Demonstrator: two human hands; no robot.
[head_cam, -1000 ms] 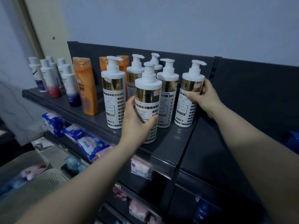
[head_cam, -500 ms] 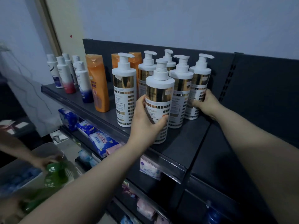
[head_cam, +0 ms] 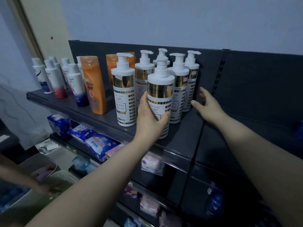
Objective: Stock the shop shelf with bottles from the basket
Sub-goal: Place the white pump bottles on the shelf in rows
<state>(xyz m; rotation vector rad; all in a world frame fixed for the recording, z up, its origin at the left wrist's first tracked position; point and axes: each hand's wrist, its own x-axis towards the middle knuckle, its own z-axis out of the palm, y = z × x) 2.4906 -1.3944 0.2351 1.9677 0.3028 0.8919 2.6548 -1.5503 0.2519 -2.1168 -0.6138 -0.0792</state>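
Six white-and-gold pump bottles [head_cam: 124,95] stand on the top shelf [head_cam: 180,138] at centre frame. The left hand [head_cam: 150,118] grips the nearest bottle [head_cam: 161,89], upright near the shelf's front edge. Three orange bottles [head_cam: 95,86] stand to their left, then a cluster of small white bottles [head_cam: 74,82], too overlapped to count. A pale basket [head_cam: 64,176] at lower left is blurred, so its contents cannot be told. The right hand [head_cam: 208,107], which held the rightmost pump bottle [head_cam: 191,74] half a second ago, now lies wide open beside it.

The right hand [head_cam: 207,106] has let go of the rightmost pump bottle [head_cam: 190,82], fingers now spread just beside it
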